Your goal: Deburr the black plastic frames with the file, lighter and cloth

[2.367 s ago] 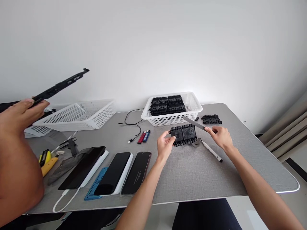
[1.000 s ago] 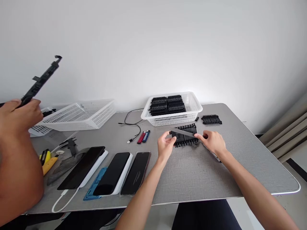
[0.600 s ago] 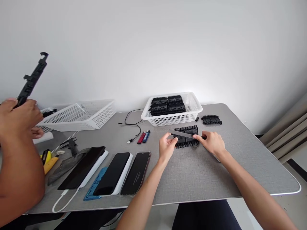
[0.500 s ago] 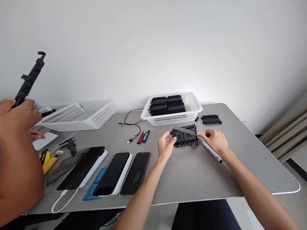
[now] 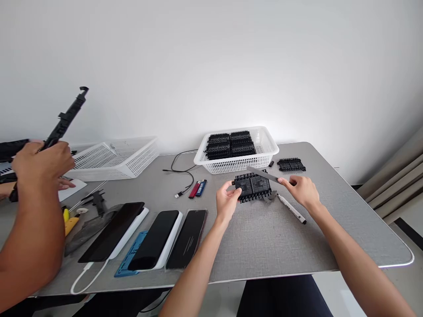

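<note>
My left hand [image 5: 228,199] grips the left end of a black toothed plastic panel [image 5: 253,187], fingers behind and thumb on its face. The panel is tilted just above the table. My right hand [image 5: 301,190] is closed around the end of a flat grey file [image 5: 264,174], its thumb along the top. The file slants up to the left across the panel's upper right edge; whether they touch I cannot tell. Below the right hand a white marker [image 5: 291,208] with a black cap lies beside a small clear plastic scrap [image 5: 270,198].
A white basket [image 5: 238,166] holds stacked black panels; another panel [image 5: 291,164] lies right of it. Phones [image 5: 155,240], a cable [image 5: 190,172] and red and blue sticks [image 5: 201,187] lie leftward. At far left a co-worker's hand [image 5: 46,163] holds a long black part [image 5: 68,116] near a white basket [image 5: 128,165].
My right hand and the file have moved slightly right and up relative to the panel. The panel has shifted a little left. The co-worker's hand and black part have moved right.
</note>
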Motion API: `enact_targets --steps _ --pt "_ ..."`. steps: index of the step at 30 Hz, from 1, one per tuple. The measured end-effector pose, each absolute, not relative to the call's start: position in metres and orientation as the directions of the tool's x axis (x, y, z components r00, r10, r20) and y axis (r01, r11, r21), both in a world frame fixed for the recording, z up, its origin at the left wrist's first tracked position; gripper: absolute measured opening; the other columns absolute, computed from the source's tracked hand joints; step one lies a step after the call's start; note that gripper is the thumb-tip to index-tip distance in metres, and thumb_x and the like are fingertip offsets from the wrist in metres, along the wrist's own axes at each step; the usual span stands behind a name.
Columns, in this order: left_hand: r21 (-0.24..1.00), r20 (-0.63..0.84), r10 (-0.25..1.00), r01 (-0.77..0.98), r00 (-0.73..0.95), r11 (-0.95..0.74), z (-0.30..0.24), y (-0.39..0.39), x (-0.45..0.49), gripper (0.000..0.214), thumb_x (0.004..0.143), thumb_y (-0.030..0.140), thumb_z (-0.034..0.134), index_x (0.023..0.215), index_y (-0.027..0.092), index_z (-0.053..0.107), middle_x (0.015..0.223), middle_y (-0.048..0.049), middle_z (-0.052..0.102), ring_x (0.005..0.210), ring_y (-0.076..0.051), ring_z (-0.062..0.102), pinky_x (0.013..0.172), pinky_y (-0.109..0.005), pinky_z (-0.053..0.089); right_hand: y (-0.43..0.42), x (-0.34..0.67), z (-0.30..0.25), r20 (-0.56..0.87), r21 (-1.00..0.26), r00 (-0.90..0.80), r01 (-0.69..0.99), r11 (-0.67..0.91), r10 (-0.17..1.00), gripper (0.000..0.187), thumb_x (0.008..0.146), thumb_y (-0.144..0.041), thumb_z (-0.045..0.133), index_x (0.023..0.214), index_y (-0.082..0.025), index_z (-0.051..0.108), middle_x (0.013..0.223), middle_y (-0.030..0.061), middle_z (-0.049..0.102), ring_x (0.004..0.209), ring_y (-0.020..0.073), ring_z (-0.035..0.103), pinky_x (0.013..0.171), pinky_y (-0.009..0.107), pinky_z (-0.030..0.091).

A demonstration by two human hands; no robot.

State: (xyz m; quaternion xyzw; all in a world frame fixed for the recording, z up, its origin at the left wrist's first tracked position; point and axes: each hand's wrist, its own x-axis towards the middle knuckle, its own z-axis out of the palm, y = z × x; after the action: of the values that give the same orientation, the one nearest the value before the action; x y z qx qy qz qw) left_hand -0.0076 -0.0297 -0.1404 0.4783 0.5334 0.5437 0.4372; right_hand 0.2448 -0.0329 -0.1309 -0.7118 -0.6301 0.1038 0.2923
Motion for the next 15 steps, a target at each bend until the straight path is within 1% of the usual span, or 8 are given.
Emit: enact_targets --steps 2,6,10,13,15 --pt "0.999 0.050 0.984 0.023 -0.172 -0.046 -0.1404 -0.0295 -0.0075 0.033 0.067 0.029 0.072 0.095 0.017 0.061 0.062 -0.0017 0.067 0.052 -0.012 0.056 0.044 -0.019 0.043 -0.0316 0.2486 -0.1311 0.237 -0.559 0.204 0.829 -0.038 0.950 0.067 0.076 -0.084 0.035 0.054 -0.021 0.027 0.048 -0.0009 0.039 0.047 0.0118 0.030 0.046 0.026 0.022" --pt "0.999 0.054 0.985 0.013 -0.164 -0.053 -0.1417 -0.0288 -0.0072 0.033 0.067 0.030 0.072 0.095 0.017 0.061 0.062 -0.0016 0.067 0.052 -0.012 0.056 0.043 -0.019 0.043 -0.0320 0.2445 -0.1320 0.241 -0.563 0.179 0.827 -0.013 0.954 0.067 0.076 -0.084 0.035 0.055 -0.021 0.028 0.048 -0.0010 0.039 0.048 0.0117 0.031 0.046 0.025 0.023" --pt "0.998 0.061 0.985 0.021 -0.162 -0.058 -0.1430 -0.0278 -0.0077 0.032 0.067 0.030 0.071 0.095 0.016 0.061 0.058 -0.0004 0.065 0.051 -0.013 0.057 0.044 -0.019 0.043 -0.0304 0.2461 -0.1339 0.231 -0.567 0.207 0.823 -0.042 0.951 0.067 0.076 -0.084 0.035 0.054 -0.021 0.028 0.048 -0.0012 0.039 0.047 0.0114 0.030 0.046 0.025 0.023" --pt "0.998 0.055 0.985 0.020 -0.166 -0.052 -0.1424 -0.0277 -0.0076 0.033 0.067 0.030 0.072 0.095 0.017 0.061 0.059 -0.0009 0.066 0.052 -0.013 0.057 0.044 -0.020 0.043 -0.0284 0.2499 -0.1348 0.220 -0.602 0.254 0.795 -0.074 0.942 0.066 0.077 -0.083 0.035 0.054 -0.022 0.029 0.049 -0.0007 0.041 0.047 0.0119 0.032 0.046 0.025 0.024" --pt "0.999 0.048 0.985 0.017 -0.163 -0.046 -0.1415 -0.0279 -0.0072 0.033 0.067 0.030 0.072 0.095 0.016 0.061 0.061 -0.0021 0.067 0.053 -0.014 0.058 0.044 -0.020 0.042 -0.0281 0.2490 -0.1352 0.199 -0.635 0.250 0.770 -0.070 0.948 0.065 0.078 -0.083 0.035 0.054 -0.022 0.032 0.050 -0.0001 0.044 0.048 0.0123 0.034 0.046 0.025 0.025"
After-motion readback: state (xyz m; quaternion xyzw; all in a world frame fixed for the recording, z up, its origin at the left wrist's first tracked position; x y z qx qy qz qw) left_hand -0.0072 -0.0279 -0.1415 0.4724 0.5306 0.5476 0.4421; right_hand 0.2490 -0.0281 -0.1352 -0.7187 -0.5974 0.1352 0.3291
